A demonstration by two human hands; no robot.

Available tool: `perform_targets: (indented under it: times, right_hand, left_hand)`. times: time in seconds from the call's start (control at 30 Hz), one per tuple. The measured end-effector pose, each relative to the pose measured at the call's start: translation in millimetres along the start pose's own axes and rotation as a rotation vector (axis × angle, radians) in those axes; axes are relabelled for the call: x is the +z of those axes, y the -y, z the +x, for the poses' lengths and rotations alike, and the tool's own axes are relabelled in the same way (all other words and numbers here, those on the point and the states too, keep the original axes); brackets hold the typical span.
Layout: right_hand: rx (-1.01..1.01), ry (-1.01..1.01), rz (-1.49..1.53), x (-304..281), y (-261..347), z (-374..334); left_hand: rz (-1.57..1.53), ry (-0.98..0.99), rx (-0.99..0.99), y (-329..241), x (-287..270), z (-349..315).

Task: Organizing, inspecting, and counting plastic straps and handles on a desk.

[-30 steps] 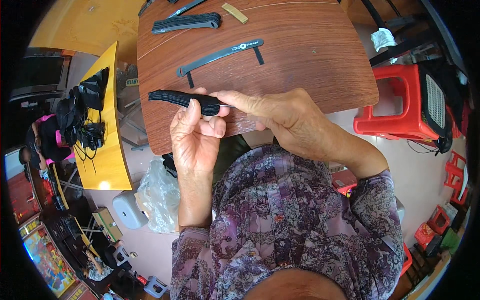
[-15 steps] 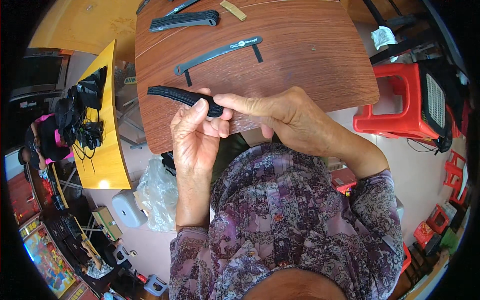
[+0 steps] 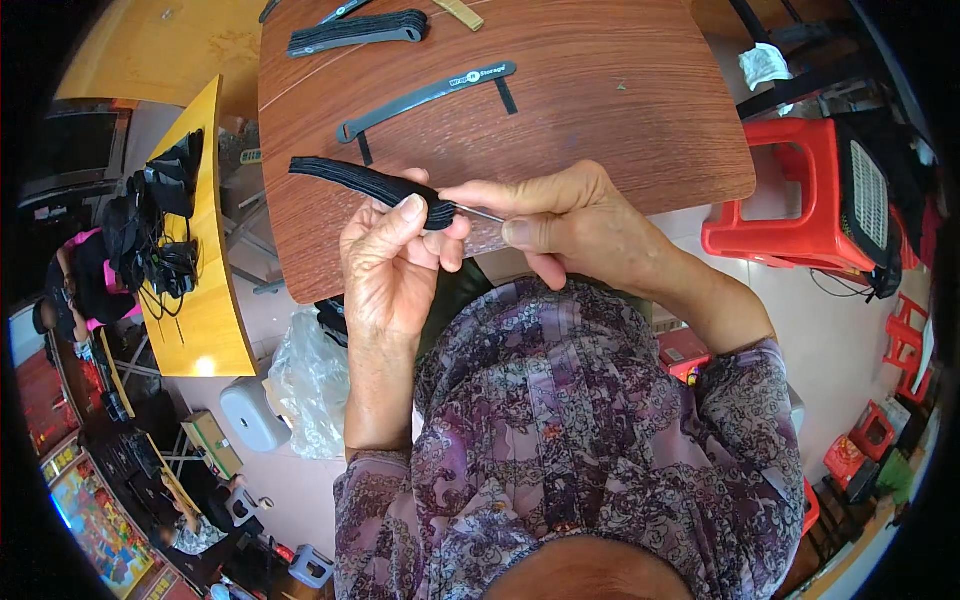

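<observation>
A bundle of black fabric straps (image 3: pixel 365 182) is pinched between the thumb and fingers of my left hand (image 3: pixel 395 250), its narrow end pointing left over the table. My right hand (image 3: pixel 560 222) is closed just right of the bundle's rounded end. Between its thumb and forefinger shows a thin grey strip (image 3: pixel 478 212) that meets the bundle; whether it is a strap's edge or a separate piece, I cannot tell. Beyond my hands a single grey strap (image 3: pixel 425 103) lies on the table, two short black strips (image 3: pixel 506 96) sticking out from under it.
Farther off on the brown wooden table (image 3: pixel 640 130) lie another strap bundle (image 3: pixel 355 35) and a tan strip (image 3: pixel 460 12). A red plastic stool (image 3: pixel 785 190) stands at the right. A yellow table (image 3: pixel 200 320) with black items is at the left, near a clear plastic bag (image 3: pixel 310 385).
My right thumb has drawn back from the bundle's end, and a thin grey strip now shows between thumb and forefinger. The left hand keeps its hold; the view has shifted slightly.
</observation>
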State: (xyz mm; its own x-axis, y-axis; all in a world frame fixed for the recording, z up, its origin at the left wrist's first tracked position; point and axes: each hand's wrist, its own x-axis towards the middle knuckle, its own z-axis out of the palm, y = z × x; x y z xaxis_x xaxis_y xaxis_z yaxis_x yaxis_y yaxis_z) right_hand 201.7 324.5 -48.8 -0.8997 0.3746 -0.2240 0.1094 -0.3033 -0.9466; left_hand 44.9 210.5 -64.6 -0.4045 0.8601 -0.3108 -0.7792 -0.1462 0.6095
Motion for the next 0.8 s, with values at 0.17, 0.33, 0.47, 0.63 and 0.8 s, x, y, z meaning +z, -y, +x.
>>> perform_targets:
  times: [0.17,0.33,0.47,0.63,0.8]
  right_hand:
    - [-0.179,-0.075,-0.15,8.6,-12.6,-2.5]
    - [-0.382,-0.125,-0.325,14.0,-14.5,-5.0]
    - [-0.108,0.002,-0.129,8.0,-5.8,-9.3]
    - [-0.135,-0.026,-0.273,8.6,-10.7,-10.2]
    - [-0.317,-0.121,-0.494,10.8,-13.5,-10.4]
  left_hand:
    - [-0.008,0.009,-0.004,1.4,0.3,1.4]
    - [0.006,0.034,-0.025,-5.2,-1.5,0.6]
    - [-0.028,0.037,-0.106,-6.1,-5.1,2.0]
    - [-0.028,0.03,-0.14,-3.2,-6.1,3.4]
    - [-0.017,-0.012,-0.152,-0.8,-4.0,3.9]
